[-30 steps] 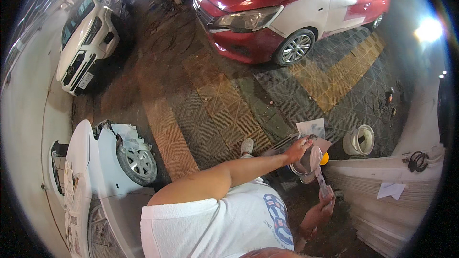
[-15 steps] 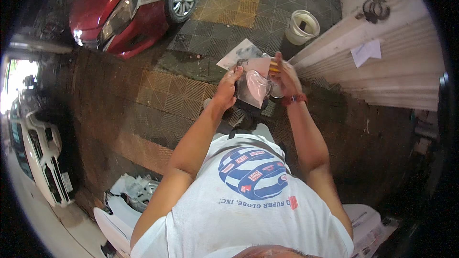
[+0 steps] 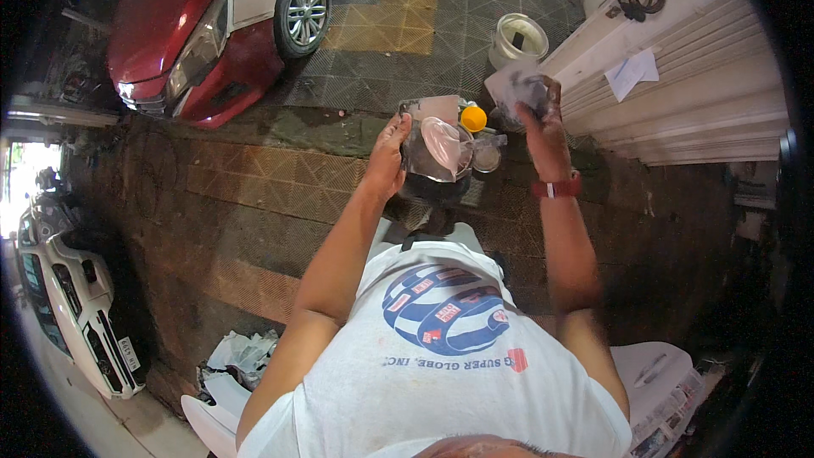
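Note:
Held up at its left edge by my left hand [image 3: 389,155] is a flat mixing board [image 3: 417,159], its fingers closed on the rim. A glossy mound of pink paste [image 3: 442,142] lies on the board, and its upper part is smeared pale pink. My right hand [image 3: 547,131] is raised to the right of the board, closed on a smudged whitish flat sheet [image 3: 509,89] that is blurred by motion. Between my hands, by the board's right edge, are a round yellow cap or cup [image 3: 473,119] and a clear round container [image 3: 486,158].
A red car [image 3: 170,25] with a pale fender stands at the far left. Beyond my right hand is a white bucket [image 3: 519,36], beside a ribbed white shutter [image 3: 704,102]. A white vehicle [image 3: 76,297] stands at left. White panels [image 3: 649,386] lie near me.
My right hand has moved right and away from the board, carrying the whitish sheet that was behind it. The yellow piece is now apart from that hand. My left hand still holds the board.

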